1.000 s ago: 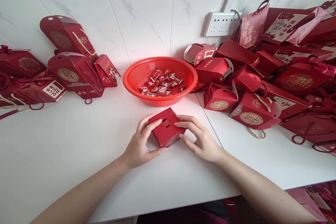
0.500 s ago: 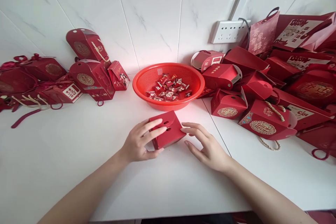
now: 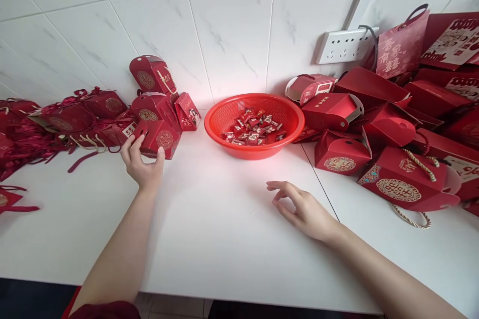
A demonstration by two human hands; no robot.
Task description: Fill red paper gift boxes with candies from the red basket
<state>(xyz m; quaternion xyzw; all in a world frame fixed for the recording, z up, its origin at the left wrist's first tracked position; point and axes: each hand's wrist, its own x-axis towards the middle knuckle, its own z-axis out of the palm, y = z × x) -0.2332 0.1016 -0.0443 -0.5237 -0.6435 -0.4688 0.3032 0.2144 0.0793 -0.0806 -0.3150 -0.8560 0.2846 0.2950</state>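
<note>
My left hand [image 3: 144, 164] has its thumb and fingers around a small red box [image 3: 159, 138] with two holes and a round gold emblem. The box is at the front of the boxes on the left side. My right hand [image 3: 299, 209] hovers over the white table [image 3: 224, 239], fingers slightly curled and apart, holding nothing. Beyond it a red plastic basket [image 3: 254, 153] holds several small wrapped sweets [image 3: 253, 132].
Red boxes with cords [image 3: 73, 117] line the left side by the tiled wall [image 3: 232, 35]. Many red boxes [image 3: 404, 179] are piled on the right, some with rope handles. A white power strip [image 3: 346, 46] is on the wall behind them.
The red box has moved from the table's middle to the left boxes with my left hand. My right hand stays near the middle, now away from the box. The view has shifted left.
</note>
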